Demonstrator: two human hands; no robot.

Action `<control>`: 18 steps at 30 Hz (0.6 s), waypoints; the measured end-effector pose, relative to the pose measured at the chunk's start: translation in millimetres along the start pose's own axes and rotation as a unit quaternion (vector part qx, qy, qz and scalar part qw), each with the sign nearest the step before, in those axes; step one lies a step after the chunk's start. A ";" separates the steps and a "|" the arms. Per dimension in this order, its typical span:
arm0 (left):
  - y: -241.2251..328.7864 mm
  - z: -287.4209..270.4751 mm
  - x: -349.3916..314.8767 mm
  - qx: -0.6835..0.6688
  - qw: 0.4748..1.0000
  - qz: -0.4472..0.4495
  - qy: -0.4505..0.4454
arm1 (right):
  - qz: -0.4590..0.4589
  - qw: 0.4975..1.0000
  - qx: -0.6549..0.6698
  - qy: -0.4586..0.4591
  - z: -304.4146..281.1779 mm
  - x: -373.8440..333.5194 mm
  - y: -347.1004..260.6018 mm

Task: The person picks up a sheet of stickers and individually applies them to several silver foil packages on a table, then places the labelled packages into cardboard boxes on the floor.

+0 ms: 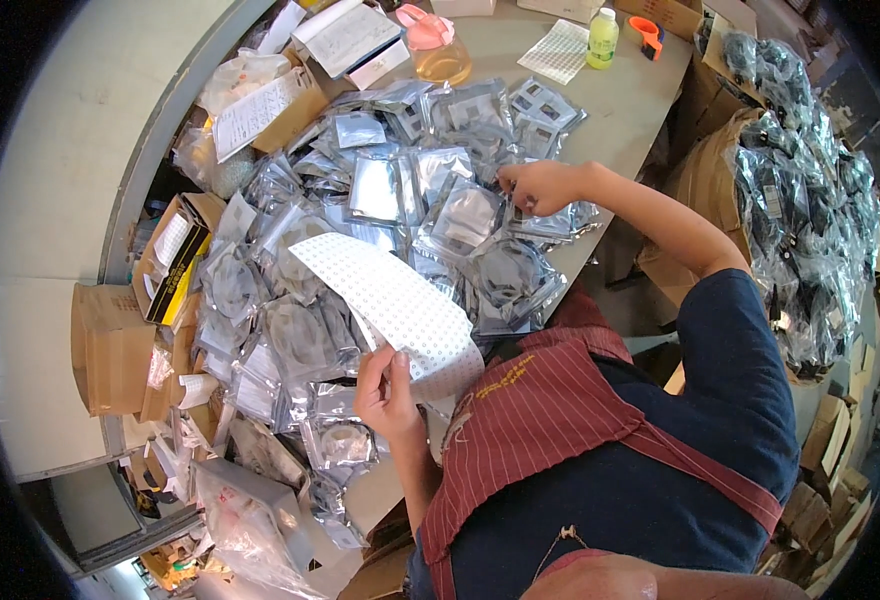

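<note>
My left hand (pixel 385 393) pinches the lower edge of a white label sheet (pixel 390 295) covered in rows of small round marks. The sheet curves over the heap in front of my chest. My right hand (pixel 543 187) reaches out to the far right part of the heap, fingers curled down among the packets. What lies between those fingertips is hidden. Around both hands spreads a pile of silvery clear plastic packets (pixel 375 188), and several show coiled cables inside, such as the cable packet (pixel 305 335) left of the sheet.
At the far side stand a jug with a pink lid (pixel 440 45), a yellow-green bottle (pixel 602 40), an orange tape dispenser (pixel 646 36) and another label sheet (pixel 557 52). Cardboard boxes (pixel 112 350) line the left. A large carton (pixel 710 185) of bagged black goods stands at right.
</note>
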State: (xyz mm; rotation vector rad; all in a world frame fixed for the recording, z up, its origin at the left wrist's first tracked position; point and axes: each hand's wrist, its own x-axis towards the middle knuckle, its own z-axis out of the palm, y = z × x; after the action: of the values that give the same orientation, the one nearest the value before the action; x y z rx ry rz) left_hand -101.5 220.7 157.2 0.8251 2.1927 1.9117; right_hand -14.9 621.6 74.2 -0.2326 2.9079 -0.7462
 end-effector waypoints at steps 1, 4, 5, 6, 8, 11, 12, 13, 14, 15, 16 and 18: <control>0.2 0.4 -0.1 0.000 1.000 0.000 0.001 | 0.002 0.998 0.035 0.061 -0.1 0.1 4.6; -0.7 -0.3 -1.8 -0.014 1.000 -0.006 0.012 | 0.082 0.973 0.157 0.145 -18.9 -5.3 4.7; -3.4 -1.5 -2.7 -0.022 0.999 -0.015 0.022 | 0.162 0.942 0.241 0.169 -28.9 -9.4 2.2; -4.8 -1.2 -2.8 -0.031 0.999 -0.022 0.028 | 0.165 0.941 0.241 0.170 -37.1 -15.7 2.9; -0.9 -0.5 -4.1 -0.030 0.998 -0.028 0.037 | 0.269 0.763 0.522 0.271 -49.6 -25.0 10.3; 3.1 1.6 -3.0 -0.040 0.998 -0.027 0.050 | 0.230 0.606 0.661 0.377 -43.3 -36.2 41.2; 3.0 2.8 -3.1 -0.051 0.997 -0.023 0.058 | 0.247 0.586 0.657 0.405 -39.6 -39.1 44.8; 0.0 0.5 -3.4 -0.053 0.997 -0.024 0.056 | 0.248 0.586 0.655 0.406 -33.4 -42.9 46.6; -5.0 -4.6 -3.8 -0.046 0.998 -0.020 0.038 | 0.275 0.615 0.621 0.400 -25.3 -47.1 46.9; -9.0 -7.0 -4.4 -0.040 0.999 -0.018 0.022 | 0.301 0.644 0.585 0.391 -17.0 -49.8 49.2; -9.6 -5.8 -4.1 -0.043 0.999 -0.020 0.022 | 0.317 0.661 0.556 0.391 -8.7 -51.9 50.4; -9.2 -2.8 -4.1 -0.064 0.998 -0.022 0.010 | 0.315 0.711 0.483 0.402 1.2 -55.8 48.4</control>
State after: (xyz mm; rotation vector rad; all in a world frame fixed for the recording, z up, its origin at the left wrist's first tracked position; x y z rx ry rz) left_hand -102.2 215.7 148.0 0.7331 2.0562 2.0220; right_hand 34.3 673.1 54.5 1.4024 2.2755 -2.4063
